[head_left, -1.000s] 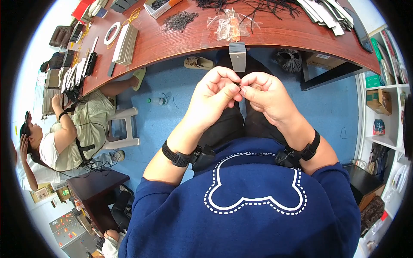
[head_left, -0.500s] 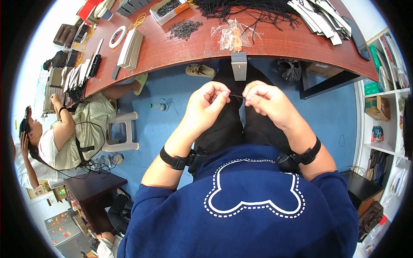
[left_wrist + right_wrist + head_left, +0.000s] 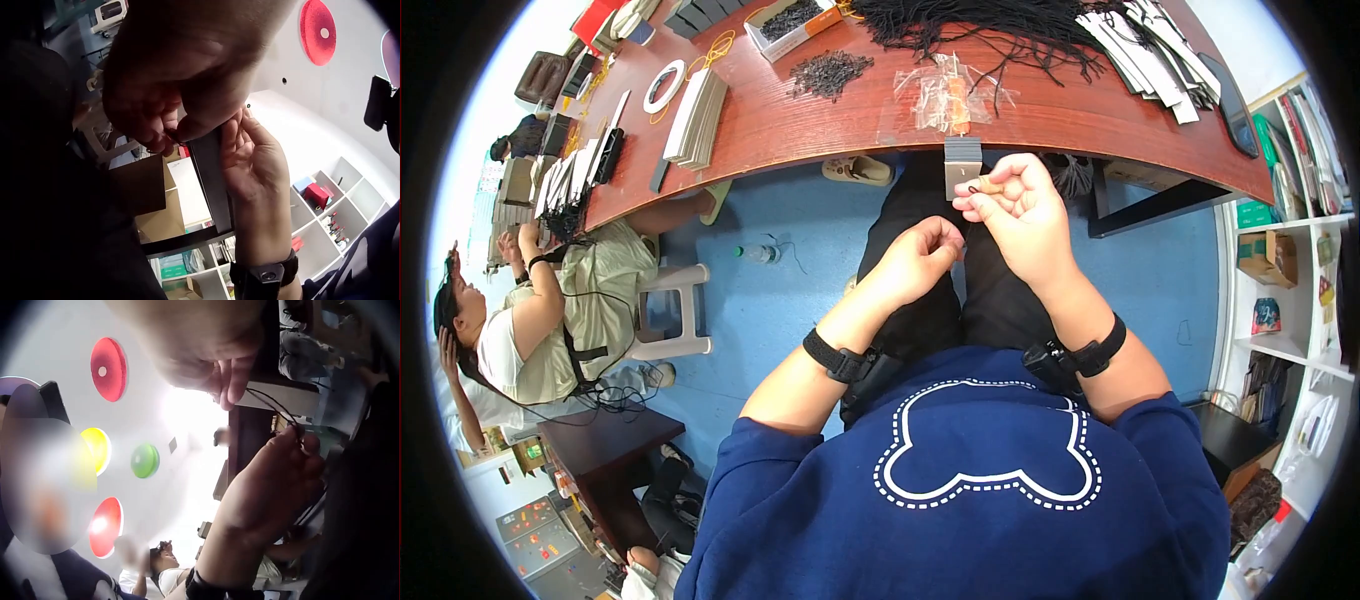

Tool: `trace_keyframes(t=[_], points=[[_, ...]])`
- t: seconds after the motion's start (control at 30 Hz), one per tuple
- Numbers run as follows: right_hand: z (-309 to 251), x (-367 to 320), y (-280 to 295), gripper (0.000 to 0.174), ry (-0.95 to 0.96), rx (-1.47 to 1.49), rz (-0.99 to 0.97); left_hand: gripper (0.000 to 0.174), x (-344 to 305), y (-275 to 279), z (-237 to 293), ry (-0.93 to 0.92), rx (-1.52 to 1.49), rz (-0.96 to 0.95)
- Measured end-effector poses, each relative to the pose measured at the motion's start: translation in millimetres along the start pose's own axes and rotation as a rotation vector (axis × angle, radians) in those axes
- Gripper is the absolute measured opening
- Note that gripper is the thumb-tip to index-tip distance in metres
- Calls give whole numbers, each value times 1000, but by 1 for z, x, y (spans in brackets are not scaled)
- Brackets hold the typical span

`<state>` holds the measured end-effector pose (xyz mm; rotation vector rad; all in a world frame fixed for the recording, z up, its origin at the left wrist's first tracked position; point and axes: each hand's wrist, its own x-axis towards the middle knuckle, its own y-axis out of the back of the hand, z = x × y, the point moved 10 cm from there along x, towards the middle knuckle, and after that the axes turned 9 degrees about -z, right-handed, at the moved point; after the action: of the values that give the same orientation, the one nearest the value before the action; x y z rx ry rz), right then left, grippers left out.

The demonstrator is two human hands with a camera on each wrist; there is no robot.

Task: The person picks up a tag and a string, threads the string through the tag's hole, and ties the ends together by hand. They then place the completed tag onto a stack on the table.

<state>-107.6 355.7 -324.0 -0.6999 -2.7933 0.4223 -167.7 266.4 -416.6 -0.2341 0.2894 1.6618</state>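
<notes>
Both hands are raised over the lap, just in front of the table edge. A thin black cord [image 3: 282, 406] runs between them in the right wrist view. My right hand [image 3: 1028, 220] pinches one end, where a small dark loop shows at the fingertips. My left hand [image 3: 915, 264], lower and to the left, has its thumb and fingers curled together on the cord's other end. That end is mostly hidden by the fingers. Behind the right fingertips, a stack of grey pieces [image 3: 962, 172] with a pale front face stands at the table edge.
On the red-brown table [image 3: 820, 125] lie clear plastic wrappers [image 3: 920, 95], a pile of small black pieces [image 3: 830, 74], a heap of black cords [image 3: 990, 25] and white strips [image 3: 1135, 65]. At left, another person [image 3: 540, 310] sits. A bottle [image 3: 758, 254] lies on the floor.
The hands were together at the fingertips, then drew apart with the cord between them. Now the right hand is higher, towards the grey stack, and the left hand has dropped lower.
</notes>
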Motion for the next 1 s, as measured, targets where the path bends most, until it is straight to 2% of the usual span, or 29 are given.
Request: trace_keyframes(t=[0.07,0.1,0.4,0.47,0.53,0.57,0.6,0.67,0.77,0.87,1.0], points=[[-1,-2,11,18,-3,-95,142,9,1,-1,1,6,-35,-25],[-6,0,9,23,32,-121,155,9,1,0,2,6,-38,-26],[3,6,13,26,-43,-196,237,8,0,3,5,-44,-126,-39],[10,4,17,26,-69,-208,233,10,-6,9,14,22,183,-7],[13,1,21,27,-94,-220,228,21,-26,28,67,-275,662,364],[12,-2,22,25,-93,-205,226,29,-36,35,86,-352,651,499],[12,-4,23,24,-89,-189,225,33,-41,38,97,-320,598,531],[9,-10,21,27,-29,-216,225,38,-51,29,122,-512,615,564],[3,-15,18,32,34,-226,224,43,-50,17,128,-578,627,512],[5,-17,18,30,42,-197,237,45,-48,20,121,-514,481,493],[7,-16,18,30,29,-153,229,41,-45,21,119,-496,497,501]])
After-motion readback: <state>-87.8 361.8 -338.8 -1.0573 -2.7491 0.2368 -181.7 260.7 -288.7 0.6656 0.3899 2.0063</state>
